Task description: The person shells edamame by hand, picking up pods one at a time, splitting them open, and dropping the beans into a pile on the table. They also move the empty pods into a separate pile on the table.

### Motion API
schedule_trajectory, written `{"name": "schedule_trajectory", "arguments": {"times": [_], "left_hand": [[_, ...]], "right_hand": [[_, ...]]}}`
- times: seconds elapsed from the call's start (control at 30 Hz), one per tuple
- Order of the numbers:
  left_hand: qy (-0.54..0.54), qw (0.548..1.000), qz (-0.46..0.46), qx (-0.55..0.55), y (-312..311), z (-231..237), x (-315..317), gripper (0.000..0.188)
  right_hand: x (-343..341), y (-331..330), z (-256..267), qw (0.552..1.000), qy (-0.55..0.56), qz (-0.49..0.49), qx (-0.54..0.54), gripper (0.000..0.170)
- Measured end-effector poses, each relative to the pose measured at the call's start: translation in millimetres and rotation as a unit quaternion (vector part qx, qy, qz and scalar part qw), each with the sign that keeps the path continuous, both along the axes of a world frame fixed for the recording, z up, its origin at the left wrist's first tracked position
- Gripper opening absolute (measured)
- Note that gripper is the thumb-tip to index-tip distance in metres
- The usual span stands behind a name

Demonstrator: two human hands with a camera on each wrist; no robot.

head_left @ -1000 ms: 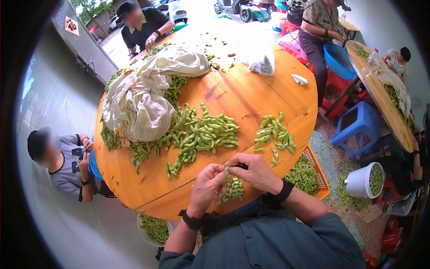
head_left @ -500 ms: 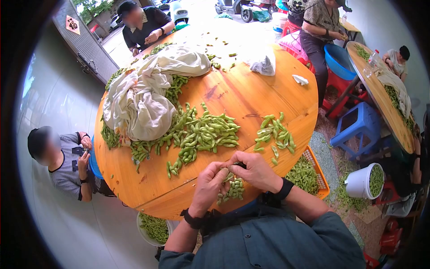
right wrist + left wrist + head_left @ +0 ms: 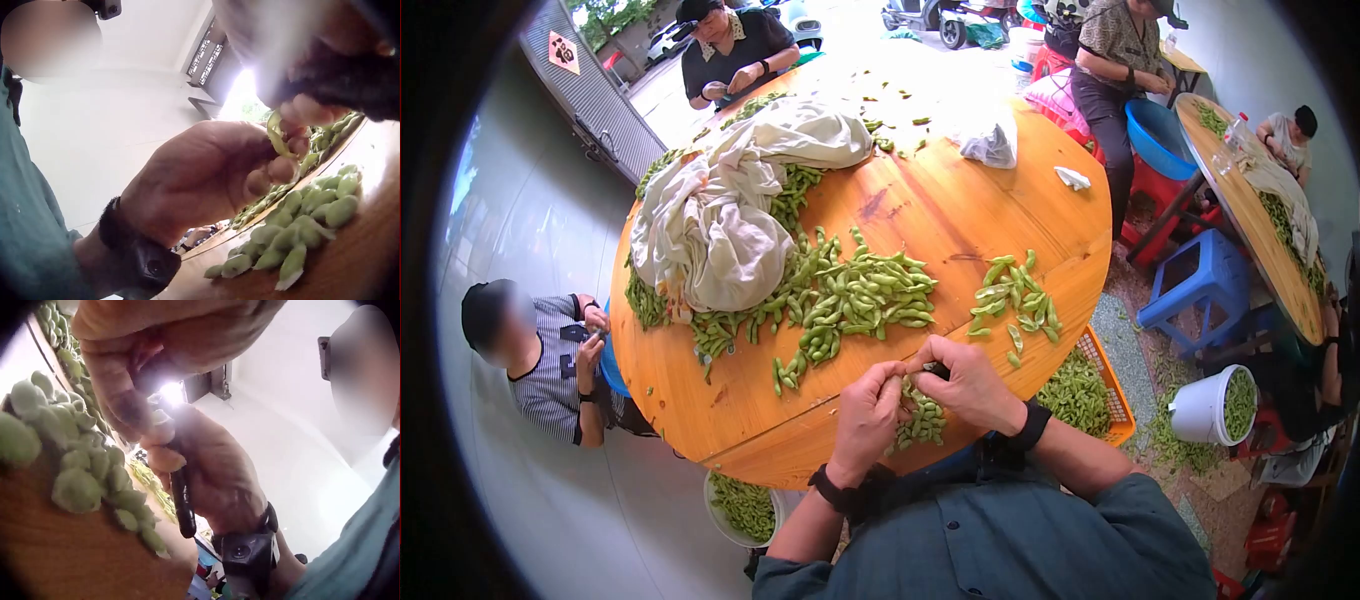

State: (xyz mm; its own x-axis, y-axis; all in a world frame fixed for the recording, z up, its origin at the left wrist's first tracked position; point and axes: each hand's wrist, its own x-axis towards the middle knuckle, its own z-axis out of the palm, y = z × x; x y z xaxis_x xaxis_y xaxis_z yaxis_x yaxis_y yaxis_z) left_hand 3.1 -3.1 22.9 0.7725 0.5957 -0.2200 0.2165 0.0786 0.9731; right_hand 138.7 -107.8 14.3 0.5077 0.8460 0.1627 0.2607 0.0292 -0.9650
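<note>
Round table (image 3: 1025, 215), left hand (image 3: 868, 418), right hand (image 3: 972, 388), one pod (image 3: 273, 130)

The wooden table fills the middle of the head view. A pale cloth (image 3: 725, 245) lies bunched on its left part, with a heap (image 3: 865, 292) of green pods spreading from under it towards the centre. Right of centre, a smaller bunch (image 3: 1018, 300) of pods sits apart from that heap. At lower right, an orange basket (image 3: 1113, 380) of green pods stands beside the table, and a white bucket (image 3: 1195, 408) stands farther right.

Both hands meet at lower centre, above the table's near edge. Just below them, shelled beans (image 3: 922, 425) are piled on the wood. The right hand's fingers curl round a dark tool (image 3: 182, 503), seen in the centre of the left wrist view. The left hand pinches the pod, right of centre in the right wrist view.
</note>
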Motion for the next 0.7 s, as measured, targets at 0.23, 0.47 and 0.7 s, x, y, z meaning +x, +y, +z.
{"name": "schedule_trajectory", "arguments": {"times": [0.23, 0.47, 0.7], "left_hand": [[-0.022, 0.997, -0.013, -0.079, 8, 5, -4, 0.017], [-0.044, 0.990, -0.021, -0.129, 7, 1, -3, 0.013], [-0.018, 0.999, -0.012, 0.029, 1, -3, 4, 0.017]], "right_hand": [[1, 1, 4, 0.998, 0.039, -0.041, -0.018, 0.007], [-6, 0, 4, 0.998, -0.021, -0.044, 0.031, 0.008], [-6, -4, 11, 0.997, -0.064, -0.043, 0.027, 0.009]]}}
